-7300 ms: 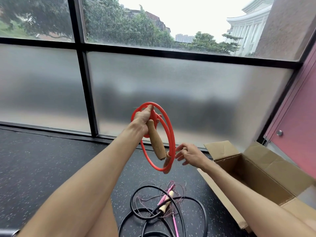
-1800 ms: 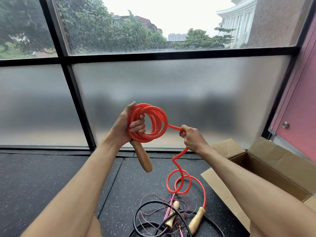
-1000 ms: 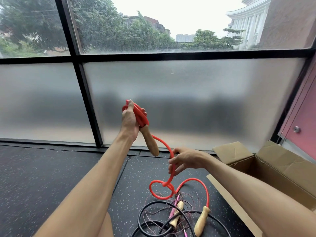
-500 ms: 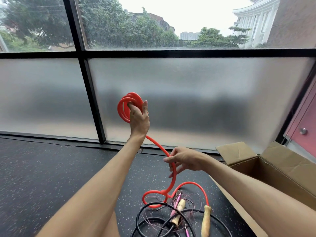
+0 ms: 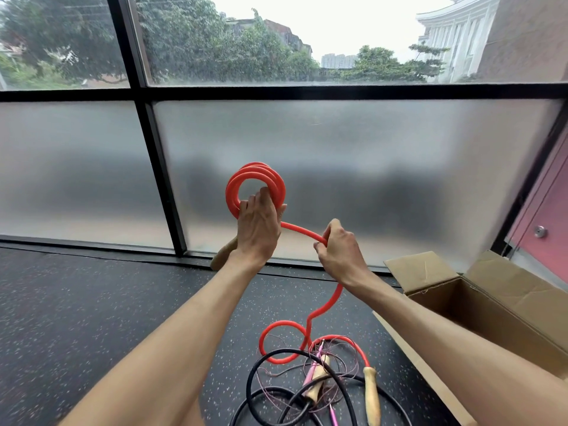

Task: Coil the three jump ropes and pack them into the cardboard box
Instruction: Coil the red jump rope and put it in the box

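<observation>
At the person's feet, on the speckled floor (image 5: pixel 92 318), the black rope (image 5: pixel 249 384) and the thin pink rope (image 5: pixel 312 370) lie loose and tangled, not yet coiled. The red rope (image 5: pixel 256 171) trails up from its free wooden handle (image 5: pixel 371 395) beside them. The right hand (image 5: pixel 338 252) has its grip closed round that rising strand, seemingly to feed slack and take out the twist. Just beyond, the raised left hand (image 5: pixel 258 229) has its grip closed on several tight red loops, probably stacked there so the coil cannot spring apart. The other handle (image 5: pixel 222 256) pokes out below the wrist. The cardboard box (image 5: pixel 491 305) stands open at the right, flaps out, handy for dropping the coil in. Behind all of it is the frosted window (image 5: pixel 368 164). The frame cuts off the pile's near edge, and the left hand hides how its handle is clamped. The box's inside is shadowed and partly behind the right forearm, so I cannot tell whether it holds anything.
</observation>
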The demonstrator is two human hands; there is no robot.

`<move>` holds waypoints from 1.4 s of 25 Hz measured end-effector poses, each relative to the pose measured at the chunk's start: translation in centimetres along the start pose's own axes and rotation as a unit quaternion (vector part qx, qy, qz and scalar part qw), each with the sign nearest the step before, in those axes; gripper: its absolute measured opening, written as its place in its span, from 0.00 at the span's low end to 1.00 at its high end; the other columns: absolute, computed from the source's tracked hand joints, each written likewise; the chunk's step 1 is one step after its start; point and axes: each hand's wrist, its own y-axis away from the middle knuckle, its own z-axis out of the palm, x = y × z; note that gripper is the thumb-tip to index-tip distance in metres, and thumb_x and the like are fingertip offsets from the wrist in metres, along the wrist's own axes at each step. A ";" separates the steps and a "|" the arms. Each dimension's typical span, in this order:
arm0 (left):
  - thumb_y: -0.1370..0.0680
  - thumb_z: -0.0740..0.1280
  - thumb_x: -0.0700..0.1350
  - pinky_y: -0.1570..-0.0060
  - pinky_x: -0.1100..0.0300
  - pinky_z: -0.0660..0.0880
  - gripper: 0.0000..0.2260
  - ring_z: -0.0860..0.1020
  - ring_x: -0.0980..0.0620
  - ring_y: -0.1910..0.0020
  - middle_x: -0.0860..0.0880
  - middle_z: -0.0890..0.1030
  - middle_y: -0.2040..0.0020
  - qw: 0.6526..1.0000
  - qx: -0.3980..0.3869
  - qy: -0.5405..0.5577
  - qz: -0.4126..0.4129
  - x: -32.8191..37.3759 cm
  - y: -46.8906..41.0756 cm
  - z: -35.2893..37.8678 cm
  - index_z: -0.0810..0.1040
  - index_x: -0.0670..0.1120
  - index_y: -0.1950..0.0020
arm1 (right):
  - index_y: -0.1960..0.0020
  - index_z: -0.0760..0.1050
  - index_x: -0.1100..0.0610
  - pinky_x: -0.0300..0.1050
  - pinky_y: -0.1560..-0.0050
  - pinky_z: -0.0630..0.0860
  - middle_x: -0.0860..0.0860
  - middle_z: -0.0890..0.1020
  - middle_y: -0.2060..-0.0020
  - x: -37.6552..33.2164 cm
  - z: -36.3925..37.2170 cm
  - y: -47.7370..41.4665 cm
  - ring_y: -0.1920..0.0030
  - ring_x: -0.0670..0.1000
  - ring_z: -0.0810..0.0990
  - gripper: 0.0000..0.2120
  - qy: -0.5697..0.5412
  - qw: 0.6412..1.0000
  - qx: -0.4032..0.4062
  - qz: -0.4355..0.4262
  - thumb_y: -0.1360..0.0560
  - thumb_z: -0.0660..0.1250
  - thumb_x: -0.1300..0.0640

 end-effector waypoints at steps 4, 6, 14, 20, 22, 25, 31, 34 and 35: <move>0.19 0.65 0.48 0.51 0.48 0.70 0.14 0.78 0.40 0.56 0.42 0.80 0.54 1.000 0.009 -0.009 -0.011 0.3 0.0 0.1 0.73 0.38 0.41 | 0.57 0.71 0.56 0.49 0.61 0.76 0.51 0.80 0.64 0.1 0.1 0.4 0.62 0.56 0.80 0.09 0.055 0.994 -0.095 -0.025 0.23 0.70 0.57; 0.18 0.64 0.49 0.49 0.47 0.70 0.16 0.79 0.39 0.53 0.40 0.81 0.52 0.999 -0.026 -0.014 -0.033 0.3 -0.2 -0.5 0.71 0.37 0.39 | 0.58 0.73 0.56 0.50 0.59 0.79 0.52 0.81 0.64 -0.1 0.2 0.5 0.61 0.55 0.81 0.08 0.059 0.985 -0.160 -0.039 0.22 0.69 0.56; 0.19 0.63 0.58 0.45 0.50 0.74 0.20 0.79 0.42 0.43 0.45 0.80 0.44 0.914 -0.391 0.045 -0.097 -1.1 0.0 -1.8 0.71 0.44 0.36 | 0.56 0.77 0.56 0.44 0.58 0.67 0.53 0.77 0.57 -0.1 -1.5 -1.2 0.58 0.52 0.73 0.10 0.098 0.963 -0.193 -0.159 0.18 0.63 0.54; 0.19 0.66 0.54 0.60 0.44 0.81 0.12 0.80 0.44 0.65 0.41 0.80 0.59 0.791 -0.479 0.303 -0.231 -0.6 -0.7 -3.5 0.74 0.45 0.46 | 0.61 0.77 0.57 0.35 0.65 0.65 0.43 0.76 0.69 -0.1 -2.8 -1.6 0.67 0.43 0.73 0.12 0.053 0.969 -0.139 -0.196 0.20 0.62 0.64; 0.19 0.64 0.53 0.63 0.53 0.78 0.12 0.79 0.47 0.69 0.41 0.80 0.61 0.777 -0.488 0.315 -0.243 -0.3 -1.0 -4.5 0.77 0.44 0.49 | 0.63 0.76 0.57 0.33 0.65 0.65 0.40 0.73 0.74 -0.7 -3.5 -1.5 0.70 0.41 0.71 0.14 0.002 0.973 -0.162 -0.167 0.21 0.61 0.65; 0.19 0.61 0.56 0.62 0.56 0.75 0.18 0.77 0.48 0.72 0.44 0.81 0.67 0.761 -0.501 0.337 -0.239 0.4 -1.4 -6.3 0.78 0.43 0.57 | 0.64 0.75 0.61 0.37 0.67 0.63 0.41 0.69 0.77 -1.7 -4.8 -1.3 0.72 0.43 0.65 0.18 -0.086 0.967 -0.199 -0.132 0.17 0.59 0.59; 0.27 0.62 0.73 0.64 0.54 0.71 0.35 0.69 0.45 0.72 0.41 0.71 0.69 0.689 -0.575 0.408 -0.164 0.5 -2.0 -7.2 0.72 0.38 0.60 | 0.62 0.73 0.61 0.37 0.74 0.53 0.48 0.59 0.74 -2.0 -6.4 -1.5 0.72 0.47 0.55 0.20 -0.341 0.884 -0.318 0.011 0.16 0.57 0.53; 0.27 0.73 0.62 0.63 0.53 0.67 0.26 0.66 0.47 0.73 0.43 0.70 0.72 0.698 -0.542 0.437 -0.168 0.7 -2.2 -7.5 0.73 0.38 0.58 | 0.61 0.72 0.62 0.38 0.74 0.54 0.49 0.60 0.74 -1.8 -6.4 -1.4 0.72 0.48 0.55 0.19 -0.348 0.887 -0.304 0.011 0.16 0.58 0.52; 0.27 0.74 0.59 0.64 0.53 0.67 0.24 0.66 0.47 0.74 0.44 0.70 0.73 0.709 -0.524 0.439 -0.173 0.7 -2.2 -7.6 0.73 0.39 0.60 | 0.60 0.72 0.62 0.39 0.73 0.57 0.51 0.62 0.73 -1.7 -6.2 -1.3 0.72 0.48 0.58 0.19 -0.325 0.902 -0.283 0.001 0.16 0.59 0.52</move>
